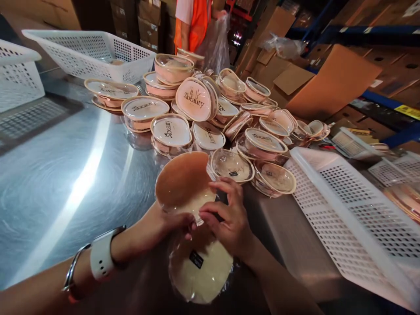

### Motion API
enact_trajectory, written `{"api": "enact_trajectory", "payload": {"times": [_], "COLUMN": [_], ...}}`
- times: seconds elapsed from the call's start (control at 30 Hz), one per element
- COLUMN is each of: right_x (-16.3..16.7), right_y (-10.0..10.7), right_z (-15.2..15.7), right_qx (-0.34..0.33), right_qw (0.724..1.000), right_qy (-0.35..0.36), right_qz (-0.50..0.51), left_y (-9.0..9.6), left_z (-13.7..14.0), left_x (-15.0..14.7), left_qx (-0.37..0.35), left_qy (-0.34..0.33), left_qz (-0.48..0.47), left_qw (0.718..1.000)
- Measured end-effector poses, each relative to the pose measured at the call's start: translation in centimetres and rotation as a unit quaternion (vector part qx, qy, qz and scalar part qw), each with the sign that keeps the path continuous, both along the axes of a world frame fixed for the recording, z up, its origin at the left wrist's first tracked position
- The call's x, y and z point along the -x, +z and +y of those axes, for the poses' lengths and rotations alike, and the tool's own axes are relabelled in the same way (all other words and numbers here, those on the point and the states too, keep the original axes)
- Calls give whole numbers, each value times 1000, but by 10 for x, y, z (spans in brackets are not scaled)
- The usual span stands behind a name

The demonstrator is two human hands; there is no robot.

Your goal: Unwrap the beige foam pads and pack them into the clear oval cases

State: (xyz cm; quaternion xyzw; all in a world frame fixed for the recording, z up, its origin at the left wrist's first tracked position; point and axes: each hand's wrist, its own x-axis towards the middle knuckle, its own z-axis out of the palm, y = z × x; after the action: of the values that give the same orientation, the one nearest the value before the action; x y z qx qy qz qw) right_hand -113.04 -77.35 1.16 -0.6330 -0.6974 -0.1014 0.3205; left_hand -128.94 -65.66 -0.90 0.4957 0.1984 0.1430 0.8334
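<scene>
A beige cup-shaped pad [183,179] in clear plastic wrap is held up over the near edge of the metal table. My left hand [175,218] grips it from below, thumb at its lower edge. The fingers of my right hand [232,218] are bent and pinch the wrap along the pad's right edge. Just beneath hangs or lies a second wrapped pad [206,273] with a small black label; what supports it is hidden. Beyond my hands, several clear oval cases [170,130] with gold rims and "beauty" lettering are heaped up.
White perforated baskets stand at the right [348,218], back left [85,52] and far left [19,74]. The shiny metal table [65,175] spreads to the left. A person in an orange vest [199,26] holds clear plastic behind the heap. Cardboard boxes [337,83] and shelving fill the back.
</scene>
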Motion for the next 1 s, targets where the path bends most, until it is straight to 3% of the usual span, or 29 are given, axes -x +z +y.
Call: {"api": "enact_trajectory", "payload": {"times": [0.1,0.23,0.37,0.43,0.5,0.57,0.63,0.77,0.9,1.0], "right_x": [4,7,8,8,7,7,7,9,13,14], "right_y": [-1,-1,-2,0,3,3,-1,-13,-14,-10], "right_z": [0,0,-2,-5,-7,-7,-4,0,-1,-1], "right_qx": [4,-7,-112,-153,-107,9,105,196,230,248], "right_qw": [1000,1000,993,986,984,977,967,952,944,951], "right_qy": [-14,-21,-29,10,100,189,226,236,238,186], "right_qz": [-5,-8,25,69,103,94,56,4,-16,0], "left_y": [-1,3,2,-2,-5,-7,-7,-5,-1,3], "left_z": [2,2,1,3,5,7,8,7,6,6], "left_x": [1,0,-2,-1,-1,0,-1,0,1,0], "left_qx": [-37,-110,-73,-91,-128,-143,-140,-118,-59,-31], "left_qy": [-20,11,14,20,38,63,95,132,114,110], "left_qz": [-9,-26,-7,-3,5,25,39,28,50,37], "left_qw": [999,994,997,996,991,987,985,984,990,993]}}
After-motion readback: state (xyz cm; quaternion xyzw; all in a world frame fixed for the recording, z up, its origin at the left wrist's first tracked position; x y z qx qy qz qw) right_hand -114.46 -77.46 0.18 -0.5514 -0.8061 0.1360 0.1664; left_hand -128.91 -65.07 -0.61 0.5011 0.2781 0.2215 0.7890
